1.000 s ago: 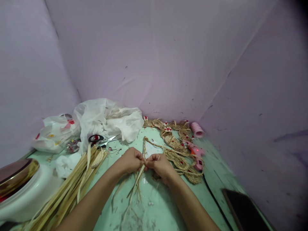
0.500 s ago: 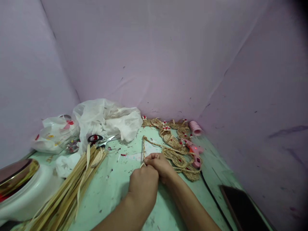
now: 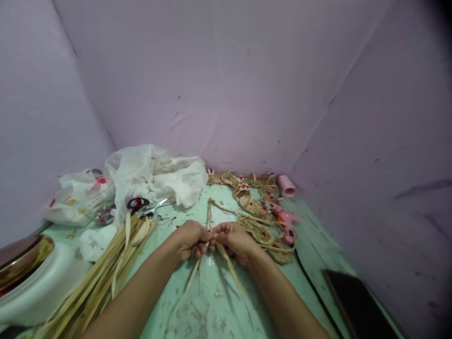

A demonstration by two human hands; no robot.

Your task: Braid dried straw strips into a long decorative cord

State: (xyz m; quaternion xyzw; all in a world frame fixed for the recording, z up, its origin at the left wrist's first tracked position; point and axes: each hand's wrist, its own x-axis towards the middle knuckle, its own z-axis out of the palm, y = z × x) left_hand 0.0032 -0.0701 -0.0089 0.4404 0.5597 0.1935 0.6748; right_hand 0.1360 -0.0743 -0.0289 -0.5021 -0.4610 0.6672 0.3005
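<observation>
My left hand (image 3: 193, 240) and my right hand (image 3: 231, 240) meet over the middle of the table, fingertips pinched close together on a thin twisted cord (image 3: 211, 214). Two loose ends of dry, straw-coloured fibre hang toward me: one strip (image 3: 192, 278) below the left fingers, another strip (image 3: 233, 270) below the right. Beyond my hands the cord runs up to a bend and then off to the right, toward a coiled bundle of the same cord (image 3: 259, 230). The exact point of the grip is hidden by my fingers.
At left lie a bundle of dry fibre strips (image 3: 102, 268), black-handled scissors (image 3: 138, 203) and white plastic bags (image 3: 155, 174). Rightward are a pink glue gun (image 3: 287, 219) with a black cable, a pink spool (image 3: 286, 186), beaded braided pieces (image 3: 250, 205) and a dark flat device (image 3: 356, 306).
My left hand has moved from in front of the right hand to its left side, its forearm swinging left. The hanging fibre ends now show below the fingers.
</observation>
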